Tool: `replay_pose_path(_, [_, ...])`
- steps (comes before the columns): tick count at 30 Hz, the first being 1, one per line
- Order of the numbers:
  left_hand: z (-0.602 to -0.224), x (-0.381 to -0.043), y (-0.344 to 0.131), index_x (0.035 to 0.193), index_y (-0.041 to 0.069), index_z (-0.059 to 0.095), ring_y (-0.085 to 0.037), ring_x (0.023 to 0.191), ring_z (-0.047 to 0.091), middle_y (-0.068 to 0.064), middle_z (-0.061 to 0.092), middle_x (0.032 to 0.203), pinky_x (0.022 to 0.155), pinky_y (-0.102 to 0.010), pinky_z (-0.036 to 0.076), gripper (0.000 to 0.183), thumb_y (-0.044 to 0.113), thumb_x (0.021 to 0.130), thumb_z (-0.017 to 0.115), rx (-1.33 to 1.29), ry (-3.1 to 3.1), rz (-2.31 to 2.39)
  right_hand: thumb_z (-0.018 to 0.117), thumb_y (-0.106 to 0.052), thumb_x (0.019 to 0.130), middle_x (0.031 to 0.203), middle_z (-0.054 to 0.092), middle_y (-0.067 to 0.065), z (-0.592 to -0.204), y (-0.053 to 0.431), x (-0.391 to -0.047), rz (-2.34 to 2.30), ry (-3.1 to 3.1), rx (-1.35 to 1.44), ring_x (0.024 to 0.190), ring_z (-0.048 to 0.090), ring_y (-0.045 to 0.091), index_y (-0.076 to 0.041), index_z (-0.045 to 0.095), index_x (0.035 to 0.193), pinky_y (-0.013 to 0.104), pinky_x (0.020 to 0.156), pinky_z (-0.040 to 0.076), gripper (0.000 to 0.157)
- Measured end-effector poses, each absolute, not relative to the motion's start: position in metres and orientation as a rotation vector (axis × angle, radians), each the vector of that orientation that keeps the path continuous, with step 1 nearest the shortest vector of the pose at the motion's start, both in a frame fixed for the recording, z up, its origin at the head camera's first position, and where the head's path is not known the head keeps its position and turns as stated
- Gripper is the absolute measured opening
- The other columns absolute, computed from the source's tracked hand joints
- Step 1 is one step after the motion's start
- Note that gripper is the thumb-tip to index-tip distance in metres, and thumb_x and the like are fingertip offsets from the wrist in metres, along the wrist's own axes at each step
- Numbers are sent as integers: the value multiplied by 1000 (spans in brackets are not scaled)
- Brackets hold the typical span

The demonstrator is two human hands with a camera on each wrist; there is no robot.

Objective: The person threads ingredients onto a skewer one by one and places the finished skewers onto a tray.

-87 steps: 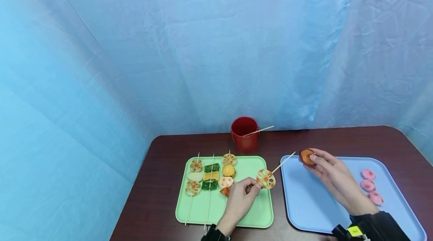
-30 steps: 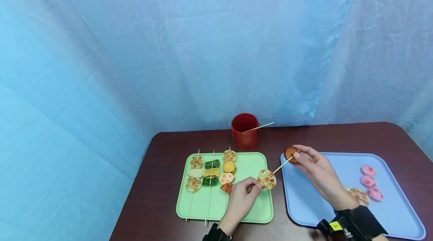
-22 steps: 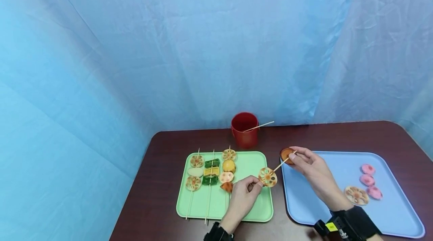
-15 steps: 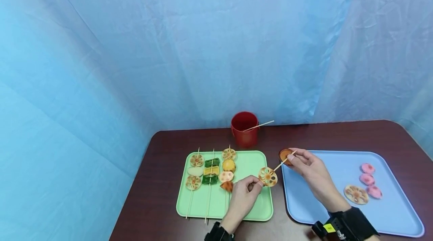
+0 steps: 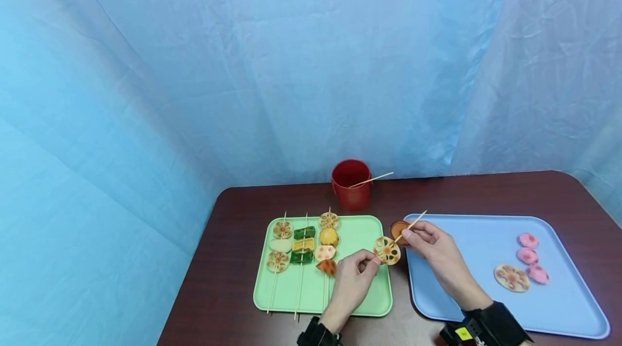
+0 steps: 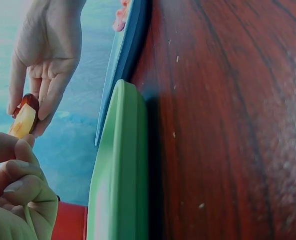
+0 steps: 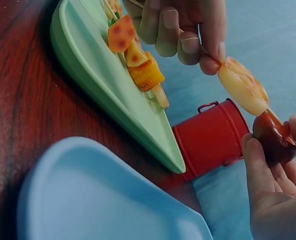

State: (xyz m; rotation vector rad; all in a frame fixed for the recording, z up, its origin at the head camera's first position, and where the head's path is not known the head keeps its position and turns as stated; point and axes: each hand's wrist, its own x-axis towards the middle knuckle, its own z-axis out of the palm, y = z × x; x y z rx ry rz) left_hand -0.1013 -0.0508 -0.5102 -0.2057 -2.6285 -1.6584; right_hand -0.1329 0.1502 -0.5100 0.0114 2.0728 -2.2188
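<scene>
My left hand (image 5: 353, 281) pinches a bamboo skewer (image 5: 419, 218) just below a lotus root slice (image 5: 387, 253), above the green tray's right side. A glossy brown, mushroom-like round piece (image 7: 273, 139) is pinched between thumb and fingers of my right hand (image 5: 439, 257). The skewer runs at this brown piece, and its tip sticks out beyond it. In the right wrist view the piece sits against or very close to the lotus slice. Fingers partly cover where the stick passes. In the left wrist view both hands meet at the left edge.
A green tray (image 5: 362, 305) bears several loaded skewers side by side. On the blue tray (image 5: 466, 227) lie a lotus root slice (image 5: 512, 278) and pink rounds (image 5: 528, 256). A red bucket (image 5: 353, 198) with one bare stick (image 5: 381, 177) stands behind, near the blue curtain.
My right hand has brought the brown piece leftward and down to the skewer, then along it to the lotus slice. The left hand has hardly moved.
</scene>
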Motion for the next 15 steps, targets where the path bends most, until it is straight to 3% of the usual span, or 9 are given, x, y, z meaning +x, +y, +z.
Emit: replay_pose_path(15, [-510, -101, -50, 79, 15, 73, -1, 51, 45, 11, 53, 60, 49, -16, 33, 14, 22, 88, 65, -188, -2615, -1685, 61, -38, 93, 116, 64, 11, -508, 152, -133, -2151, 2076, 13, 100, 64, 12, 3, 47, 130, 38, 89, 50, 56])
